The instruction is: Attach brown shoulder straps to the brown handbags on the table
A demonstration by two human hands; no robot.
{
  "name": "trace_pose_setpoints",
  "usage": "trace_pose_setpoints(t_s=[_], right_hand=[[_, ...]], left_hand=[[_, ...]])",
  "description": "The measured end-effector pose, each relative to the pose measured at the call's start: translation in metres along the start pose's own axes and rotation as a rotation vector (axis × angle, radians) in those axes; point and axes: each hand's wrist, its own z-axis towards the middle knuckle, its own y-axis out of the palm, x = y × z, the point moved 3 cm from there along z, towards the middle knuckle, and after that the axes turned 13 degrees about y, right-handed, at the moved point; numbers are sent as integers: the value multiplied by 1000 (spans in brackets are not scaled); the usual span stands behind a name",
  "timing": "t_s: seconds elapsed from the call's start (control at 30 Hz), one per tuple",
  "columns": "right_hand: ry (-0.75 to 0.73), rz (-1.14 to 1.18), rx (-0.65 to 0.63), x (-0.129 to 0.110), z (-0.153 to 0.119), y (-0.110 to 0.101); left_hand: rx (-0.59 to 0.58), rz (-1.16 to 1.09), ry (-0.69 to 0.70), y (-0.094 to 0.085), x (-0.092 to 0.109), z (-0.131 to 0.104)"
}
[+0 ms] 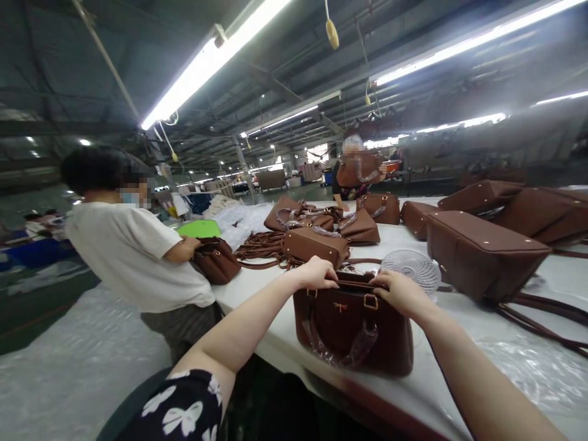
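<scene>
A dark brown handbag [344, 324] stands upright at the table's near edge, its top partly open. Its carry handle [362, 344], wrapped in clear plastic, hangs down the front below gold-coloured buckles and a small dragonfly emblem [340, 306]. My left hand [318, 274] grips the top rim on the left, fingers bent over it. At the right end of the same rim, my right hand [399, 291] is closed on the edge, with the thumb and fingers near the opening. The bag's inside is mostly hidden from me.
A white fan [411, 269] stands just behind my right hand. Several brown bags [482, 245] and a heap of straps [260, 246] lie on the white table [261, 294]. A co-worker [138, 251] at left handles another bag [215, 260]; a second person [346, 190] stands across the table.
</scene>
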Motion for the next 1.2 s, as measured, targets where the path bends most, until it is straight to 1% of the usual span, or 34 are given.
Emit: trace_pose_setpoints(t_s=[0.07, 0.13, 0.3, 0.37, 0.47, 0.53, 0.57, 0.6, 0.63, 0.67, 0.73, 0.77, 0.8, 0.83, 0.9, 0.93, 1.0, 1.1, 1.2], right_hand=[[15, -22, -4, -2, -3, -2], [35, -37, 2, -3, -6, -3], [81, -47, 36, 1, -12, -1], [88, -43, 53, 1, -12, 1], [84, -27, 78, 0, -11, 3], [61, -6, 85, 2, -11, 2], [46, 8, 87, 6, -12, 1], [38, 23, 93, 13, -13, -1], [47, 35, 105, 25, -16, -3], [77, 40, 125, 41, -20, -6], [198, 19, 168, 84, -34, -11], [274, -7, 180, 109, -44, -11], [345, -39, 179, 133, -56, -10], [405, -74, 167, 156, -70, -6], [481, -138, 129, 195, -96, 6], [502, -168, 120, 210, -109, 14], [532, -227, 122, 232, -129, 31], [574, -296, 137, 248, -148, 55], [599, -331, 139, 255, -154, 69]], left_hand=[[33, -11, 25, 0, -5, -7], [76, 10, 13, 0, -9, -15], [226, 95, -103, 2, -17, -38], [245, 80, -159, 5, -23, -48], [230, 15, -238, 12, -32, -58], [245, -41, -220, 17, -33, -61], [286, -62, -199, 19, -30, -62], [358, -72, -183, 19, -26, -63], [464, -67, -181, 20, -20, -65], [596, -53, -187, 20, -12, -68], [872, -20, -186, 23, 12, -75], [973, -20, -159, 28, 28, -78], [1032, -38, -110, 34, 45, -80], [1041, -74, -53, 42, 63, -79], [957, -175, 79, 62, 100, -72], [892, -224, 151, 74, 118, -65], [766, -285, 281, 94, 150, -46], [605, -226, 407, 115, 187, -4], [420, -77, 532, 128, 211, 48]])
